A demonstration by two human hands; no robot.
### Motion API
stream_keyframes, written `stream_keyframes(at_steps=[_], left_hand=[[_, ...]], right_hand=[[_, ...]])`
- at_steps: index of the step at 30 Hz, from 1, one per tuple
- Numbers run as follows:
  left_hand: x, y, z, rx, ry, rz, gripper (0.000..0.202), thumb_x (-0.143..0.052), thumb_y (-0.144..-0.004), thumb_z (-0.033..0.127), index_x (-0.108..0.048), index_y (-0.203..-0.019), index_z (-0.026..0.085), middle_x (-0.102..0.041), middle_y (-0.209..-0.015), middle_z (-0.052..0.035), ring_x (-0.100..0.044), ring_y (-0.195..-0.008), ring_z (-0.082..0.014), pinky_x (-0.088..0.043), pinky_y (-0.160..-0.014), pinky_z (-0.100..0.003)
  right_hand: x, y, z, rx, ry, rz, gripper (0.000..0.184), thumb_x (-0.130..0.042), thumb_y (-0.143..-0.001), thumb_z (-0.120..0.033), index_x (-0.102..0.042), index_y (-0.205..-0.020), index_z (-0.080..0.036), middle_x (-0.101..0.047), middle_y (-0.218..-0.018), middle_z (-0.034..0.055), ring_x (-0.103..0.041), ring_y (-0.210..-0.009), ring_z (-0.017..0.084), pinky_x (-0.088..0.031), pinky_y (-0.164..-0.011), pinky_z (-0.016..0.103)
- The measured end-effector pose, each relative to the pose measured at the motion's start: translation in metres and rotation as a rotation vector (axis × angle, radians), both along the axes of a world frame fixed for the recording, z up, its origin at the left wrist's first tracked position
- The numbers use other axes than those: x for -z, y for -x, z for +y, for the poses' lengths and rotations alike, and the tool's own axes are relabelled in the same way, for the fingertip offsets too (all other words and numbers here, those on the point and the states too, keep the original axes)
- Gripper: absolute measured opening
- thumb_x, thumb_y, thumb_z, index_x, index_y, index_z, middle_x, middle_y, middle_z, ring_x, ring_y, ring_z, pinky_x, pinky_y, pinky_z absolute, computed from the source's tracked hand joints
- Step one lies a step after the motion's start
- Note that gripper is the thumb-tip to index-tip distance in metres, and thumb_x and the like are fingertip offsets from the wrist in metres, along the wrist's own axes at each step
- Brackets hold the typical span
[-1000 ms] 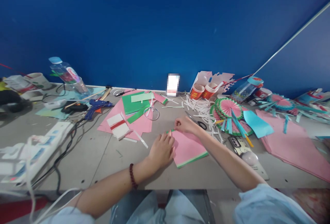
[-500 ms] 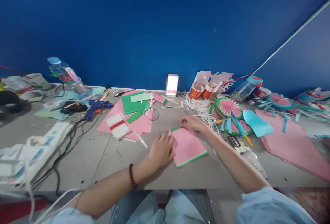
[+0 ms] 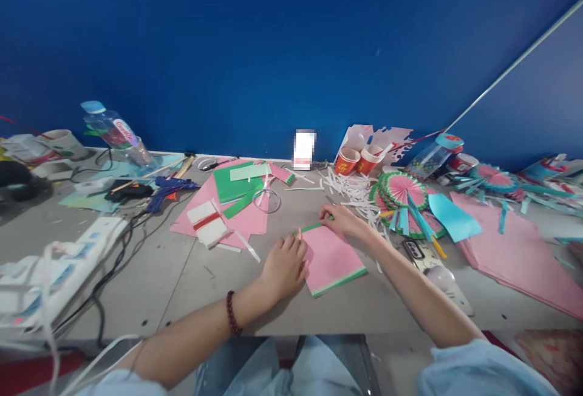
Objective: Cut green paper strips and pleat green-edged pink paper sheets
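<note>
A pink paper sheet with green bands along its far and near edges lies at a slant on the table in front of me. My left hand rests at its left edge, fingers bent and thumb by the paper, closed on the far left corner. At the far right corner, the fingers of my right hand are pinched together on the green edge. The fingertips of both hands are partly hidden.
To the left lie green paper, a roll of clear tape, a blue glue gun and a power strip. On the right are a pleated paper fan, a phone, red paper cups and stacked pink sheets.
My right hand has shifted very slightly along the paper's far edge. My left hand and the sheet stay almost where they were.
</note>
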State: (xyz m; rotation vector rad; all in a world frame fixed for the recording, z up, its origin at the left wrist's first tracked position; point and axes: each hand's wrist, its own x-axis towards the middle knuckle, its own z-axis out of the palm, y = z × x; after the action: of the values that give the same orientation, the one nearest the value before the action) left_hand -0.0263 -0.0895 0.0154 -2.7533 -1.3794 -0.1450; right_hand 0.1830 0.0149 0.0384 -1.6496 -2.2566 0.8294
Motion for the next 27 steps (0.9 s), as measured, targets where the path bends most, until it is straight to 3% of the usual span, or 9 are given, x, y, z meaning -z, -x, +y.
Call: stream_keyframes(at_steps=[15,27], left_hand=[[-0.001,0.0,0.001,0.005,0.004,-0.008,0.04,-0.043,-0.088,0.032,-0.05,-0.121,0.012,-0.05,-0.133,-0.0167,-0.047,-0.111,-0.0293,-0.038,-0.085,-0.041],[-0.003,0.001,-0.001,-0.006,0.04,-0.032,0.037,-0.042,-0.087,0.027,-0.05,-0.121,0.012,-0.046,-0.137,-0.0165,-0.044,-0.115,-0.029,-0.039,-0.086,-0.042]], right_hand=[[0.012,-0.007,-0.008,-0.156,-0.194,0.091,0.01,-0.051,-0.078,-0.012,-0.059,-0.078,-0.017,-0.063,-0.075,0.003,-0.055,-0.07,0.015,-0.039,-0.067,0.025],[0.02,-0.009,-0.014,-0.081,-0.203,0.08,0.012,-0.049,-0.08,-0.013,-0.06,-0.081,-0.017,-0.063,-0.08,0.0043,-0.055,-0.078,0.017,-0.038,-0.074,0.027]])
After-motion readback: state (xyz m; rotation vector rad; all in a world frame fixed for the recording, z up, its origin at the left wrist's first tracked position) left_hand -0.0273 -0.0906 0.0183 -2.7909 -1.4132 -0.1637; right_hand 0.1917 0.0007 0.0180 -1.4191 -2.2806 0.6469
